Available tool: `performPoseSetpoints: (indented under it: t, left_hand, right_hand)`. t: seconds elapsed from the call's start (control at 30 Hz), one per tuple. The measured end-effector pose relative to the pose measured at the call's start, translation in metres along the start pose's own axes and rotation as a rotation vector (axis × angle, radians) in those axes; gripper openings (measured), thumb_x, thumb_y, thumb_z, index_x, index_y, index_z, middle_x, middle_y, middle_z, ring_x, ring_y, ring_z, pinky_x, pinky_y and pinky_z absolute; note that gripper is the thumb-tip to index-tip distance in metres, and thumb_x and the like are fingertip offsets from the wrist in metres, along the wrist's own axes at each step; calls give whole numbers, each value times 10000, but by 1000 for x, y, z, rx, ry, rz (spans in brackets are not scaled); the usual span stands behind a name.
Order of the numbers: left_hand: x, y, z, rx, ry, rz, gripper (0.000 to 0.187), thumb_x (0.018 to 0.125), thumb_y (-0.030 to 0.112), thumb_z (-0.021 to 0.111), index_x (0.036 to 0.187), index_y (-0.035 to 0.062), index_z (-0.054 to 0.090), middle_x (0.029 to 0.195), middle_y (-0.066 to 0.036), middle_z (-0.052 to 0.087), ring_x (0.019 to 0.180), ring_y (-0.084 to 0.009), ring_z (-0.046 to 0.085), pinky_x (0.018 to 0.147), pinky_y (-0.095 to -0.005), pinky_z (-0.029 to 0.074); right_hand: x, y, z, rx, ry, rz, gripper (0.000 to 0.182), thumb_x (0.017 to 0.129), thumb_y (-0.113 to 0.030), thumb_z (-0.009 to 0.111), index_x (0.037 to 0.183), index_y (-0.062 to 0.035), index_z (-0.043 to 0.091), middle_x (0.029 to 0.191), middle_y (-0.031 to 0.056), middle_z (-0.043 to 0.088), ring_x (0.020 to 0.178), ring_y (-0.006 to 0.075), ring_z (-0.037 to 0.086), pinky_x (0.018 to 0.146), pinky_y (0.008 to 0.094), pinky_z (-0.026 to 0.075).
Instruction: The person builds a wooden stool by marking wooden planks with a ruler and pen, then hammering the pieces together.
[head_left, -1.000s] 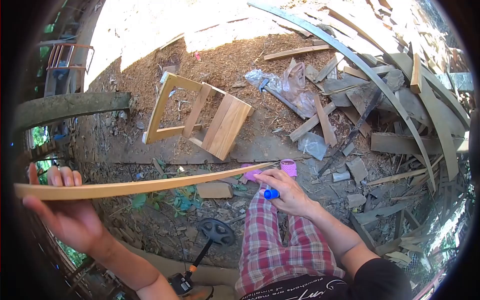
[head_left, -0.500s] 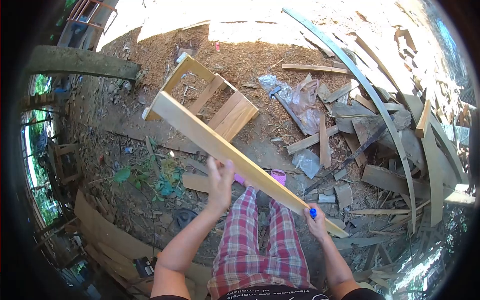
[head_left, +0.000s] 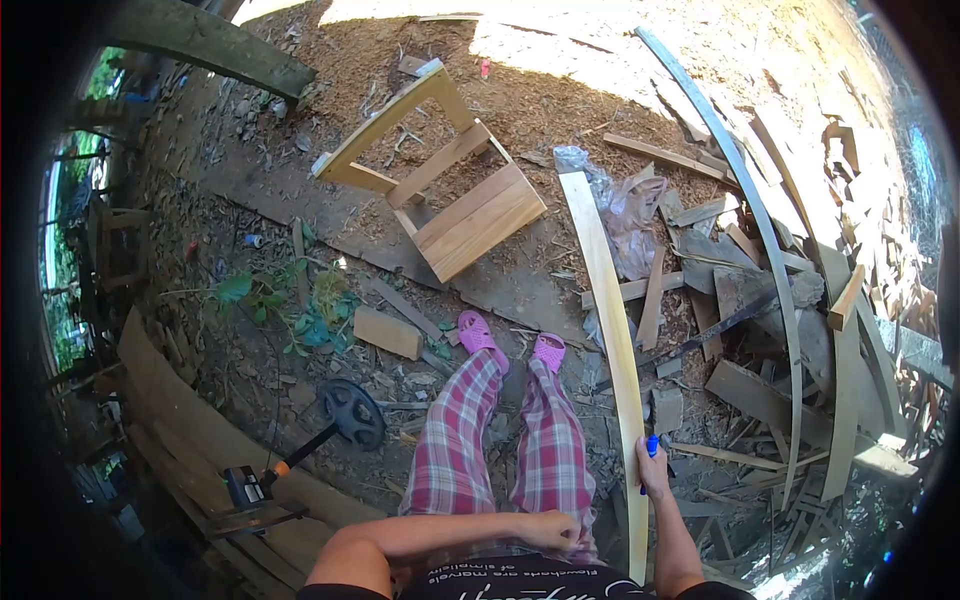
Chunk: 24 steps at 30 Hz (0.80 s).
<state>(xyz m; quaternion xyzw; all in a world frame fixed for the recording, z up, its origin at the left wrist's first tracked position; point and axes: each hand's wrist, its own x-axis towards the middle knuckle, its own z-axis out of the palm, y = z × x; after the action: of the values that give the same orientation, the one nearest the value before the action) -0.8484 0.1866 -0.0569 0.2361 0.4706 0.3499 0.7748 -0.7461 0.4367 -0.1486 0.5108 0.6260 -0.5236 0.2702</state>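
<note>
My right hand (head_left: pixel 652 470) grips a long, pale wooden board (head_left: pixel 607 290) near its lower end. A blue marker (head_left: pixel 653 446) is held in the same hand, against the board's edge. The board stretches away from me on my right, past my legs. My left hand (head_left: pixel 553 532) lies across my lap on the plaid trousers, its fingers curled closed; what they hold, if anything, is hidden. Farther off on the ground is a small wooden frame (head_left: pixel 480 222) with slats, resembling a chair or stool, apart from both hands.
Scrap wood (head_left: pixel 770 390) is heaped on the right beside a long curved strip (head_left: pixel 745 185). Plastic bags (head_left: pixel 635 225) lie beyond the board. A wood block (head_left: pixel 388 333) and leafy plants (head_left: pixel 325 305) are at left, near a tool with a black wheel-like disc (head_left: pixel 352 413).
The board has swung right, off the wooden frame, and now points nearly straight ahead. My left hand has left the board's side and dropped to my lap, closing.
</note>
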Motion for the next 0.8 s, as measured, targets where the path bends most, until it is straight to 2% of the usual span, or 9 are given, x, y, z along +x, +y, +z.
performPoseSetpoints:
  t: [0.07, 0.13, 0.27, 0.33, 0.43, 0.5, 0.63, 0.73, 0.8]
  left_hand:
    - [-23, -15, 1, -168, -221, 130, 191, 936, 213, 580, 991, 31, 604, 937, -138, 636, 953, -310, 605, 845, -350, 454]
    - [-69, -21, -20, -298, 85, 82, 239, 972, 261, 548, 1037, 37, 601, 948, -106, 633, 957, -292, 604, 887, -365, 452]
    - [-191, -73, -17, 502, 684, -587, 599, 860, 495, 643, 1280, 89, 508, 1240, -180, 496, 1038, -347, 550, 945, -391, 445]
    - [-232, -97, -8, 215, 767, -844, 786, 762, 591, 703, 1317, 73, 502, 1225, -236, 509, 1151, -412, 477, 974, -443, 424]
    - [-264, -160, 14, -198, 684, -665, 823, 728, 623, 714, 1318, 98, 483, 1252, -268, 441, 1080, -393, 521, 966, -398, 443]
    - [-287, -183, 23, -72, 619, -642, 731, 780, 589, 686, 1280, 86, 510, 1141, -221, 548, 1051, -357, 562, 929, -388, 464]
    - [-304, -233, 27, -375, 150, -490, 582, 869, 516, 611, 1225, 58, 564, 1021, -153, 679, 983, -322, 643, 927, -396, 476]
    - [-260, -188, -54, 374, -72, -604, 547, 893, 487, 574, 1209, 40, 567, 1140, -220, 621, 1055, -393, 608, 929, -488, 472]
    - [-207, -196, -64, 409, 298, -338, 438, 935, 399, 552, 1201, 51, 554, 1156, -213, 582, 1089, -398, 568, 930, -493, 468]
  right_hand:
    - [11, 6, 14, 51, -3, 48, 381, 962, -413, 575, 734, -111, 530, 572, -34, 461, 425, 90, 439, 375, 291, 359]
    - [23, 21, 35, 79, 0, 63, 392, 960, -434, 571, 734, -118, 519, 561, -36, 451, 416, 91, 441, 362, 285, 357]
    - [26, 25, 73, 137, 38, 126, 392, 957, -458, 572, 730, -146, 506, 569, -53, 444, 443, 73, 431, 396, 268, 332]
    - [24, 25, 88, 160, 34, 175, 376, 956, -457, 578, 742, -151, 531, 593, -62, 453, 494, 60, 425, 448, 269, 331]
    - [24, 19, 117, 171, 108, 120, 378, 957, -455, 576, 750, -140, 544, 596, -62, 456, 499, 59, 419, 448, 273, 331]
    - [18, 19, 133, 144, 148, 133, 382, 961, -454, 570, 756, -133, 544, 598, -63, 456, 499, 58, 415, 451, 273, 325]
    - [13, 25, 151, 91, 194, 111, 372, 968, -449, 557, 766, -137, 527, 596, -51, 457, 455, 75, 439, 394, 271, 349]
    - [-2, 23, 158, 96, 208, 155, 363, 972, -443, 545, 807, -119, 537, 587, -36, 457, 434, 90, 461, 367, 274, 395]
    - [-11, 15, 156, 111, 202, 144, 364, 974, -449, 535, 851, -107, 546, 571, -29, 441, 418, 99, 473, 356, 276, 431]
